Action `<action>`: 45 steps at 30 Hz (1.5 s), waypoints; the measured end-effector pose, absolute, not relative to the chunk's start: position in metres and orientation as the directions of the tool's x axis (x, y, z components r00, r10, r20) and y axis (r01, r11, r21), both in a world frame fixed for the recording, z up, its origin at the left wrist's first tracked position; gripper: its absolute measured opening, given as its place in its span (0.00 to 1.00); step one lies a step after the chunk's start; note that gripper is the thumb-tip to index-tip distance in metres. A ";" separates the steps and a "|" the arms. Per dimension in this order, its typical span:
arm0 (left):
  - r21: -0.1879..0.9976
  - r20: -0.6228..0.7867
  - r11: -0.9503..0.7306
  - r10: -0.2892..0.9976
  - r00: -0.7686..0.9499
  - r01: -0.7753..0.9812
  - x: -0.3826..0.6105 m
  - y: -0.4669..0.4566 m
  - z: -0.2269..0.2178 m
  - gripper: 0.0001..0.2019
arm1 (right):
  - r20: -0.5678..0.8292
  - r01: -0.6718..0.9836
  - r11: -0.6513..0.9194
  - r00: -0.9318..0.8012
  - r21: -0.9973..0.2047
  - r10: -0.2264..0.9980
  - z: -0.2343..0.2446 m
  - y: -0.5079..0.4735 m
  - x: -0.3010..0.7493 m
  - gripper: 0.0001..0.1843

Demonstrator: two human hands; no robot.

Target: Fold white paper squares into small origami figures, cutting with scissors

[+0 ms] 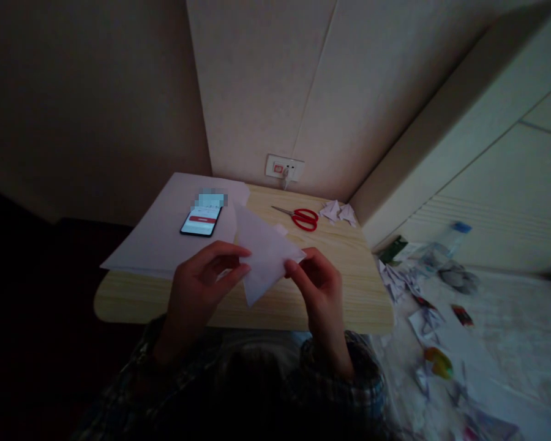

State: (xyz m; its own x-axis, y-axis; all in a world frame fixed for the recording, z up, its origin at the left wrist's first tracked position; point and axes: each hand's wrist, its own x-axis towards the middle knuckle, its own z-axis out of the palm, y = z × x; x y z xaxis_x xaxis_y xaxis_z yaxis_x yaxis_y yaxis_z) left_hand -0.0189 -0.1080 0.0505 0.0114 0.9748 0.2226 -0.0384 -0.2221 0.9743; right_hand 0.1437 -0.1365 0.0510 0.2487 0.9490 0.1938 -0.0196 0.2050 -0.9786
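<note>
Between my two hands a folded triangle of white paper (267, 252) is held up over the small wooden table. My left hand (206, 272) pinches its left edge between thumb and fingers. At the opposite corner, my right hand (316, 282) grips the paper, with the thumb in front and the fingers partly hidden behind. Beyond the paper lie red-handled scissors (304, 218), blades pointing left. A phone (203, 214) with a lit screen rests on a stack of white paper sheets (151, 236) at the left.
Folded paper pieces (335, 211) sit at the table's (349, 288) back right corner. A wall socket (284, 168) with a plug is just behind. To the right, a light-covered surface (509, 343) holds a clear bottle (443, 245), paper scraps and small packets.
</note>
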 end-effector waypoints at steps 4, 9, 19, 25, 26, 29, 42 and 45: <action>0.965 0.262 -0.262 0.965 0.006 -0.016 -0.018 -0.114 0.055 0.05 | 0.181 -0.017 0.192 0.258 -0.981 0.949 0.059 -0.142 0.144 0.05; 0.964 0.266 -0.266 0.964 -0.001 -0.007 -0.017 -0.118 0.059 0.05 | 0.176 -0.035 0.193 0.275 -0.981 0.945 0.063 -0.144 0.145 0.05; 0.965 0.261 -0.262 0.964 -0.048 -0.026 -0.019 -0.120 0.058 0.06 | 0.179 -0.031 0.192 0.251 -0.981 0.951 0.065 -0.144 0.145 0.05; 0.971 0.239 -0.238 0.971 -0.024 0.018 -0.022 -0.122 0.060 0.04 | 0.161 0.001 0.166 0.257 -0.986 0.953 0.068 -0.147 0.144 0.06; 0.972 0.234 -0.233 0.972 -0.018 0.018 -0.022 -0.122 0.061 0.04 | 0.163 0.004 0.167 0.259 -0.986 0.952 0.068 -0.147 0.144 0.06; 0.977 0.211 -0.210 0.977 -0.019 0.016 -0.023 -0.122 0.062 0.05 | 0.169 0.001 0.174 0.260 -0.985 0.951 0.068 -0.146 0.145 0.06; 0.987 0.159 -0.159 0.987 0.023 0.006 -0.025 -0.125 0.066 0.06 | 0.175 0.024 0.176 0.281 -0.984 0.944 0.068 -0.147 0.145 0.07; 0.989 0.143 -0.143 0.989 0.026 0.031 -0.025 -0.123 0.066 0.05 | 0.167 0.026 0.166 0.269 -0.986 0.948 0.068 -0.147 0.145 0.07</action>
